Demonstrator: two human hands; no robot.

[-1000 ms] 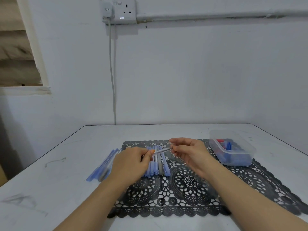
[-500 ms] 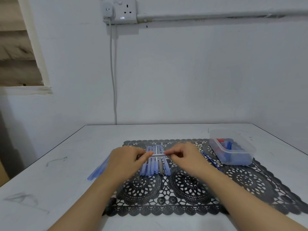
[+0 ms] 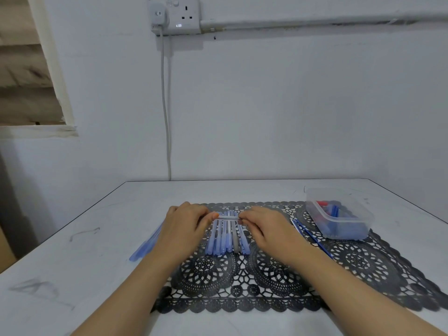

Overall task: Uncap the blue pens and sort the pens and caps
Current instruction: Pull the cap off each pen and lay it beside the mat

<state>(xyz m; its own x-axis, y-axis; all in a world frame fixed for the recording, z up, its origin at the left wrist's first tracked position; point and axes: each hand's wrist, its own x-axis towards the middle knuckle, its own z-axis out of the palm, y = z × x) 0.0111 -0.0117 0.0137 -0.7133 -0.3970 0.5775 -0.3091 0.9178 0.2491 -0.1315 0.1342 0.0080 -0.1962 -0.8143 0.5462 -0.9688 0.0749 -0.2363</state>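
Note:
A pen (image 3: 228, 217) lies crosswise between my two hands, just above a row of several capped blue pens (image 3: 226, 236) on the black lace mat (image 3: 278, 275). My left hand (image 3: 184, 226) pinches the pen's left end and my right hand (image 3: 264, 226) pinches its right end. Several pale blue pens (image 3: 145, 246) lie on the white table (image 3: 84, 263), partly hidden behind my left hand. A thin blue refill or stick (image 3: 312, 238) lies on the mat to the right of my right hand.
A clear plastic box (image 3: 339, 214) holding blue and red caps stands at the mat's back right corner. The white wall with a socket (image 3: 179, 15) and hanging cable rises behind the table. The table's left edge drops off at the near left.
Both hands have lowered and drawn together with the pen. It was tilted above the row one second ago; now it lies level close over the row. The right hand's fingers have closed on it.

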